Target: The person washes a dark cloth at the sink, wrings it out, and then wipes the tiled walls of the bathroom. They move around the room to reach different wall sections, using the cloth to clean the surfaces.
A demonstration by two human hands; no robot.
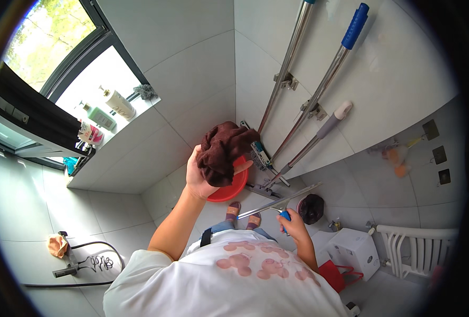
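Up in front of the red basin (237, 187), a bunched brown cloth (226, 153) lay cupped in the left hand (196, 178).

Lower down, the right hand (296, 224) was closed around a squeegee's (271, 204) blue handle — well apart from the cloth. Both were already taken up; cloth and blade had seemingly yet to meet — long metal poles (326, 79) stood along the wall (419, 68) beyond.

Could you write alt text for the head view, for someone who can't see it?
A person's left hand holds up a crumpled brown cloth while the right hand grips a squeegee by its blue handle. A red basin and long-handled tools stand beyond.
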